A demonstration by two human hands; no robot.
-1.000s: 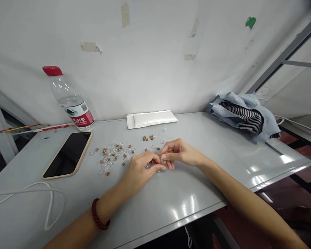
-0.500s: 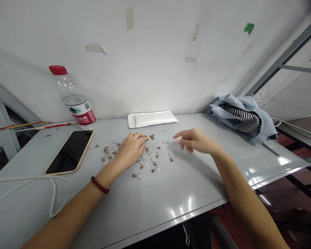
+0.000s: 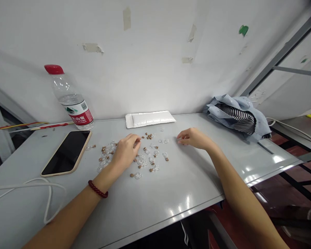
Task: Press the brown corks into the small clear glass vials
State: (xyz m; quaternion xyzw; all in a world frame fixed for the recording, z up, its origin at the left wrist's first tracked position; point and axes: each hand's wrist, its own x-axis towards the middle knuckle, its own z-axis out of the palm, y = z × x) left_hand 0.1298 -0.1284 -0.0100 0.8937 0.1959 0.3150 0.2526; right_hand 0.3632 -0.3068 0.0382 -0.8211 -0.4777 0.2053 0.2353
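Tiny glass bottles with cork stoppers (image 3: 153, 168) lie scattered over the grey tabletop, with more clustered beside and partly behind my left hand (image 3: 126, 149). That hand rests low among them, fingers bent and tips pinched together; whatever is between them is too small to name. Just beyond its fingertips sit several loose brown corks (image 3: 149, 136). To the right, my right hand (image 3: 193, 138) hovers close to the table, thumb and index pinching a small clear glass bottle (image 3: 178, 139), mostly covered by the fingers. Left of it lie uncorked clear bottles (image 3: 163, 141).
A phone (image 3: 67, 153) lies at the left, with a red-capped water bottle (image 3: 76, 110) behind it. A white padded packet (image 3: 150, 119) is against the wall. Bundled blue and striped cloth (image 3: 238, 116) sits at the back right. A white cable (image 3: 49, 199) loops at the front left.
My right hand's outstretched index finger has bent into a pinch with the thumb. My left fingers have drawn back and curled in, uncovering more loose corks. The whole view has shifted slightly.
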